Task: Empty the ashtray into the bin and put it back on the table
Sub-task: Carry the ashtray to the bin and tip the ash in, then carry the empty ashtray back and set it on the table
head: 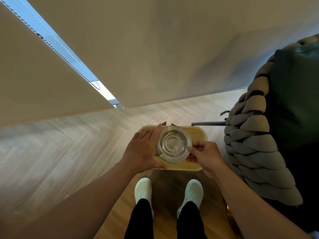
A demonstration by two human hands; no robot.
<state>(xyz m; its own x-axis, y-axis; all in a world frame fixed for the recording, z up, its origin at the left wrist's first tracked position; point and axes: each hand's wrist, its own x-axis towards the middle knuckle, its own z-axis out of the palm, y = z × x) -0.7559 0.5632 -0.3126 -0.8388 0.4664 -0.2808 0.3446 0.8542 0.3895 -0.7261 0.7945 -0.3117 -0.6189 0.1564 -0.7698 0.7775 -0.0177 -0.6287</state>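
A round metal ashtray (173,144) with a few pale crumbs of ash in its bowl sits over a small light wooden table (198,133) with rounded corners. My right hand (205,156) pinches the ashtray's right rim between thumb and fingers. My left hand (143,149) lies flat with fingers spread along the ashtray's left side, its palm resting on the table's left end. A little ash shows on the table under the left rim (156,154). No bin is in view.
A chair with thick grey woven cords (255,147) and a dark cushion (293,100) stands close on the right. Roller blinds (155,49) hang behind the table. Herringbone wood floor (60,152) spreads to the left. My white shoes (143,188) stand just before the table.
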